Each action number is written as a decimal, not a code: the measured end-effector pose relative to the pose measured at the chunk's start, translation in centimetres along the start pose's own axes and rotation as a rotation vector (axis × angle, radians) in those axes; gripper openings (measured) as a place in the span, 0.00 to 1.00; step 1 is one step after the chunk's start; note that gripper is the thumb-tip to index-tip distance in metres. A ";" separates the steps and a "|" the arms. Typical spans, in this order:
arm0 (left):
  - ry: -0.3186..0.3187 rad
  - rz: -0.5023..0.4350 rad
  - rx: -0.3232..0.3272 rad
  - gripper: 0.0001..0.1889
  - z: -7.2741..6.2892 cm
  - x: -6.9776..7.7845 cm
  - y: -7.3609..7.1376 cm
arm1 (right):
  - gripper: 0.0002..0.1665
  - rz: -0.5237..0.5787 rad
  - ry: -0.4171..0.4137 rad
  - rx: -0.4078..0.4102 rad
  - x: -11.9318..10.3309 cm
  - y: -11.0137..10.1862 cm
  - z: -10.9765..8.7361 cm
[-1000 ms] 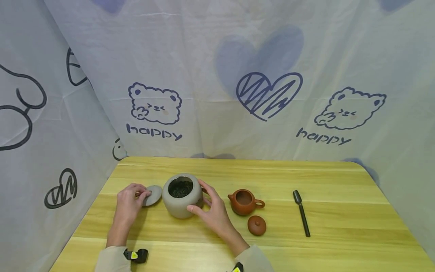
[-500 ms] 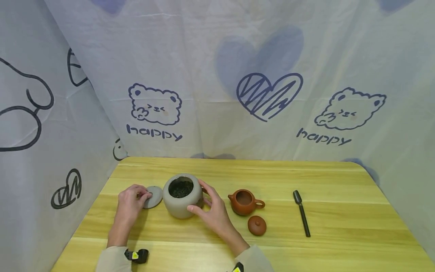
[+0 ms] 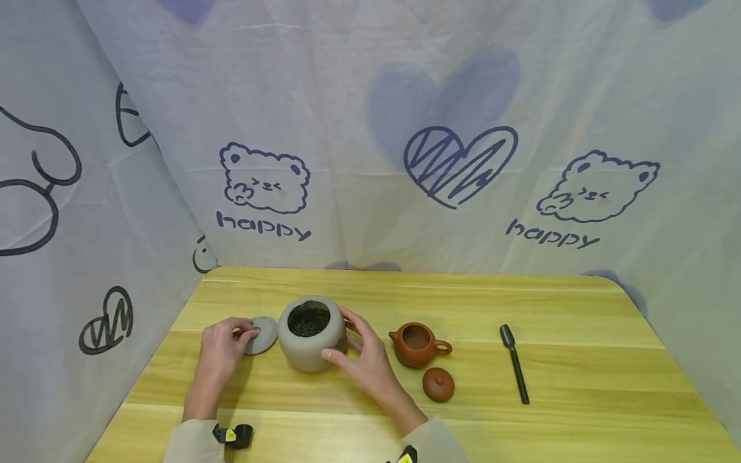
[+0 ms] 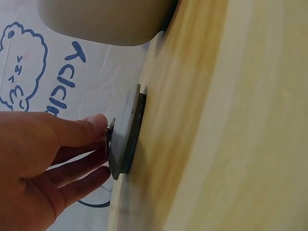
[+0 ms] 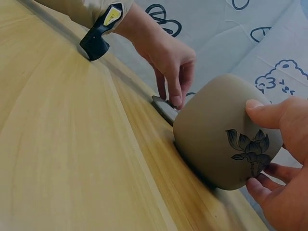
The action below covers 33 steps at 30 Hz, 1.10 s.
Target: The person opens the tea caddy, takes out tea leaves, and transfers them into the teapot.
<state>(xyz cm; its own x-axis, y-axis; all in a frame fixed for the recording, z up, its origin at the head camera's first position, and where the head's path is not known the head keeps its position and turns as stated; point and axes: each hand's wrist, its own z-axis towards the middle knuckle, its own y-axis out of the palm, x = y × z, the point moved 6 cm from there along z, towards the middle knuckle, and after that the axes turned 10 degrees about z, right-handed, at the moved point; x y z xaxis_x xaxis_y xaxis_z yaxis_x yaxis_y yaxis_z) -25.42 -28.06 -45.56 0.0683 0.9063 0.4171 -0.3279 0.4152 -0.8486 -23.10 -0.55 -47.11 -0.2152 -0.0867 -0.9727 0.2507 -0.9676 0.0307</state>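
Note:
A round grey lid lies on the table just left of a grey jar. My left hand pinches the small metal ring on top of this lid between thumb and finger. The wide-mouthed jar stands upright, with dark tea leaves inside. Thumb and fingers of my right hand hold the jar's right side. In the right wrist view a dark lotus drawing shows on the jar's wall between thumb and fingers.
Right of the jar stands a reddish-brown teapot without its lid, handle to the right. Its small knobbed lid lies in front of it. A dark tea scoop lies farther right on the wooden table. Printed cloth hangs behind.
The grey lid, slightly tilted a second ago, now lies flat, and my left hand has shifted slightly right with it. My right hand and the jar stay nearly still.

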 end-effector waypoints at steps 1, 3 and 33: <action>0.000 -0.008 0.001 0.03 -0.1 0.0 0.0 | 0.46 0.001 -0.002 -0.002 0.0 0.0 0.0; 0.000 -0.031 0.000 0.05 -0.2 0.1 -0.1 | 0.45 -0.002 -0.002 -0.001 0.0 -0.2 0.0; 0.225 -0.786 -0.496 0.41 -1.2 3.1 2.2 | 0.17 0.044 -0.094 0.099 -3.3 -5.6 -1.9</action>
<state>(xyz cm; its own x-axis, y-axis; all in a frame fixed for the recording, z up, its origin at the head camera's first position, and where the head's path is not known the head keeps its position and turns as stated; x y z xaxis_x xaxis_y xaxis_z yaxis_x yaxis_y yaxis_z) -24.77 -24.22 -46.48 0.2949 0.3265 0.8980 0.3223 0.8507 -0.4152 -22.00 5.64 -44.50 -0.2946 -0.1471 -0.9442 0.1690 -0.9805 0.1000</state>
